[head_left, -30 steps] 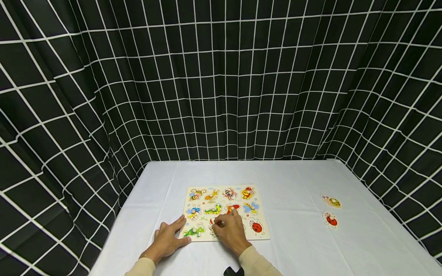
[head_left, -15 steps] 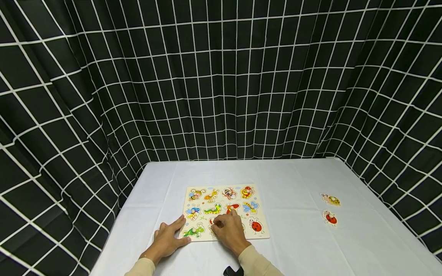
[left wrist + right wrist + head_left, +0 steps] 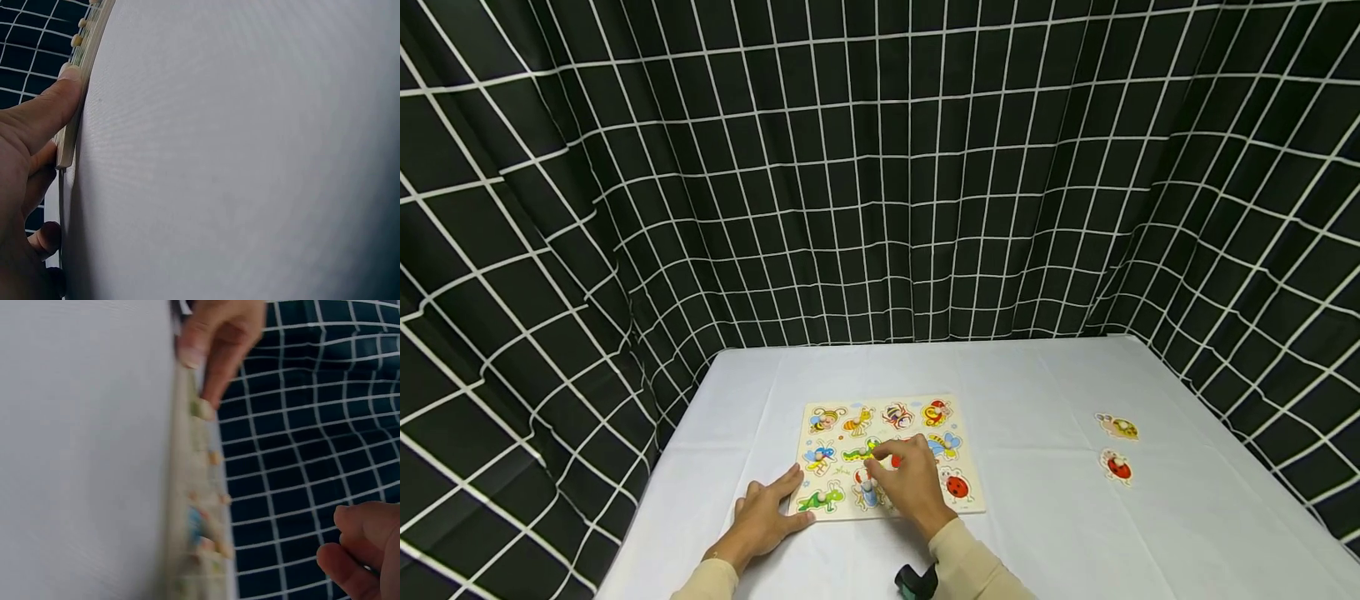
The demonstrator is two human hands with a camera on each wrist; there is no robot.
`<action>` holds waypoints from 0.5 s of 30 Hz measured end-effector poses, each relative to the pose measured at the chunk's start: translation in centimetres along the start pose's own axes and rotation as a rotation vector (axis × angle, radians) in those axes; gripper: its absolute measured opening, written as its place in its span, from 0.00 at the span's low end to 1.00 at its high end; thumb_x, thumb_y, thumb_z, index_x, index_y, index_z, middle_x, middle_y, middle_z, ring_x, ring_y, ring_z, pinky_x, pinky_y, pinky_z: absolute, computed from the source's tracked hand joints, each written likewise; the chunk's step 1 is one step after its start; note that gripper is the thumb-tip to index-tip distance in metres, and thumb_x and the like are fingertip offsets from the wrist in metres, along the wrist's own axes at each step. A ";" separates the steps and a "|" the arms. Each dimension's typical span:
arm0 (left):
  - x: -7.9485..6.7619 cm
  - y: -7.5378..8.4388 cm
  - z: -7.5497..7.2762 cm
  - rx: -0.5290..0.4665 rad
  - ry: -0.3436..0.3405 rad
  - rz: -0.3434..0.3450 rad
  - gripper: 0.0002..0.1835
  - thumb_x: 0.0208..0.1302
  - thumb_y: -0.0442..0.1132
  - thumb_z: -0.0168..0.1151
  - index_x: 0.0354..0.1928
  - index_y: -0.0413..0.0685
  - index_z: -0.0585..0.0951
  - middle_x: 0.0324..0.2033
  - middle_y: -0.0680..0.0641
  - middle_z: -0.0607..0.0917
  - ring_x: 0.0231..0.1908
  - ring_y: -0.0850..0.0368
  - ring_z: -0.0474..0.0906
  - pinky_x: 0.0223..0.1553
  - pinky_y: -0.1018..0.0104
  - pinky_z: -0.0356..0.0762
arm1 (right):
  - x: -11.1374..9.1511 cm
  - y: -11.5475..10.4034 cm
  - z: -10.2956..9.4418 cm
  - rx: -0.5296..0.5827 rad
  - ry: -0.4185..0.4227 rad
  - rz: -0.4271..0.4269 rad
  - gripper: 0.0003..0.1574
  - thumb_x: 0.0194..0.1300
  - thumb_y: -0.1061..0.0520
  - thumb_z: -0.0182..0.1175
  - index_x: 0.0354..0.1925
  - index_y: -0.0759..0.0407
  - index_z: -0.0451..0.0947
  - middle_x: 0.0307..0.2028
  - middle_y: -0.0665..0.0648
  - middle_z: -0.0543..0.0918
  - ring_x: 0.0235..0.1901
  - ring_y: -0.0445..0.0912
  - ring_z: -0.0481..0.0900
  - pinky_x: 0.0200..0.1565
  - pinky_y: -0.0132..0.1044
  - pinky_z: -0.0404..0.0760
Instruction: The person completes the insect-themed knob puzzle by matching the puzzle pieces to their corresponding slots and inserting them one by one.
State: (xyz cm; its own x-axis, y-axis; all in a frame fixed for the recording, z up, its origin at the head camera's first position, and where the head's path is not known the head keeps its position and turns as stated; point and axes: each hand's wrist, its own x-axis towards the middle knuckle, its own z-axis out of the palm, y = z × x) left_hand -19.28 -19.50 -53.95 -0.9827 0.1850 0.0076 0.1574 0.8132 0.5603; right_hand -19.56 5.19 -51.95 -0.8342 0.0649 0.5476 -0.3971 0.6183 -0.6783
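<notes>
A wooden peg puzzle board (image 3: 970, 467) lies on the table, filled with insect-shaped knobbed pieces. My left hand (image 3: 763, 517) spans its near left corner, thumb against the front edge and a finger along the left edge. The left wrist view shows that thumb (image 3: 53, 103) straight against the board's edge. Over the board's lower middle is my right hand (image 3: 912, 483), fingers bent and nothing between them. Just below its fingertips the blue beetle piece (image 3: 867, 492) sits on the board. The right hand hides part of the bottom row. In the right wrist view its fingers (image 3: 359, 572) are apart from the board.
To the right on the white table (image 3: 1037, 525) lie a snail piece (image 3: 1118, 427) and a ladybug piece (image 3: 1117, 467). A dark object (image 3: 916, 581) shows beside the right sleeve at the front. Black curtains with a white grid (image 3: 887, 208) surround the table.
My right hand has let go of the beetle piece and risen slightly up and to the right, uncovering it. The left hand keeps its place at the board's corner.
</notes>
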 end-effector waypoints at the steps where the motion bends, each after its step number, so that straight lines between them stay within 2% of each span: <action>1: 0.0 0.0 -0.1 -0.003 0.003 0.001 0.43 0.46 0.57 0.74 0.66 0.51 0.73 0.68 0.55 0.67 0.37 0.58 0.59 0.40 0.56 0.57 | 0.3 -0.1 -0.4 0.004 0.012 -0.001 0.06 0.49 0.57 0.75 0.29 0.50 0.87 0.26 0.45 0.81 0.30 0.50 0.69 0.32 0.38 0.64; 9: 0.1 0.0 -0.1 -0.006 0.003 -0.014 0.43 0.46 0.57 0.74 0.66 0.51 0.73 0.68 0.55 0.67 0.37 0.57 0.60 0.41 0.56 0.58 | 2.7 -0.9 -4.2 0.035 0.152 -0.053 0.09 0.50 0.59 0.75 0.32 0.54 0.87 0.28 0.47 0.84 0.32 0.52 0.70 0.35 0.45 0.66; 15: 0.2 -0.2 0.1 -0.002 -0.011 -0.020 0.44 0.46 0.58 0.74 0.66 0.51 0.72 0.68 0.55 0.67 0.36 0.57 0.59 0.39 0.57 0.57 | 4.4 0.1 -8.1 0.021 0.273 -0.066 0.11 0.48 0.61 0.76 0.33 0.57 0.88 0.28 0.49 0.82 0.32 0.48 0.69 0.33 0.43 0.63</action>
State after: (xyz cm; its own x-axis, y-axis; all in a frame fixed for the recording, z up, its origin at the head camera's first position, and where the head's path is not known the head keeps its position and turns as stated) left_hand -19.49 -19.56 -54.08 -0.9846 0.1745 -0.0124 0.1375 0.8155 0.5621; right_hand -20.17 11.89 -45.64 -0.6736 0.2353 0.7007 -0.4576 0.6117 -0.6453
